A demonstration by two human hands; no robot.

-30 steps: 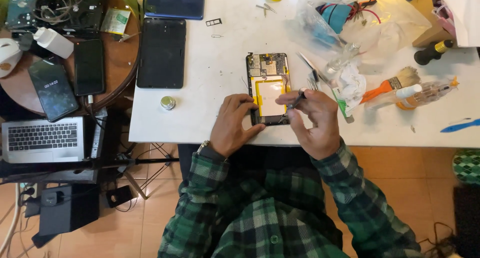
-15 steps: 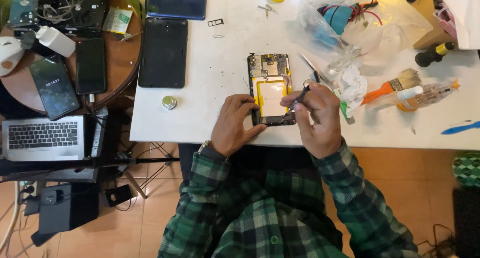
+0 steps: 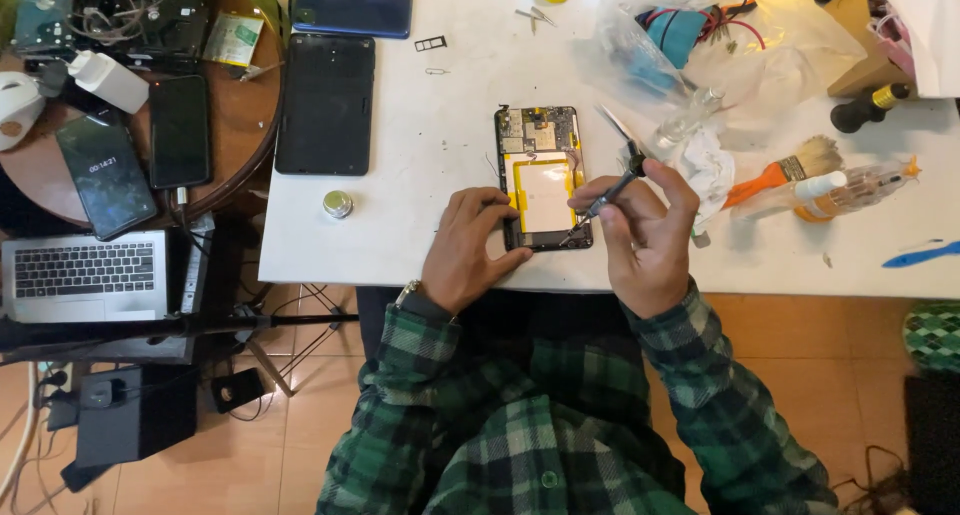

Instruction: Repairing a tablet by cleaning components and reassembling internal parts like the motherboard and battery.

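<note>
An opened phone [image 3: 542, 175] lies back-up on the white table [image 3: 440, 125], its circuit board at the far end and a yellow-edged battery in the middle. My left hand [image 3: 470, 250] rests on the table and steadies the phone's lower left corner. My right hand [image 3: 645, 235] grips a thin dark screwdriver [image 3: 612, 190] like a pen, tip down at the phone's lower right corner.
A dark tablet [image 3: 326, 103] and a blue phone [image 3: 352, 9] lie at the far left of the table, a small round tin [image 3: 337, 204] nearer. Clear plastic bags [image 3: 690, 45], an orange-handled brush [image 3: 785, 170] and a glue bottle [image 3: 850, 187] crowd the right. A round side table [image 3: 240, 165] with phones and a laptop [image 3: 85, 275] stand left.
My right hand has tilted the screwdriver more upright and shifted its tip a little along the phone's lower right corner. The left hand stays on the phone's lower left.
</note>
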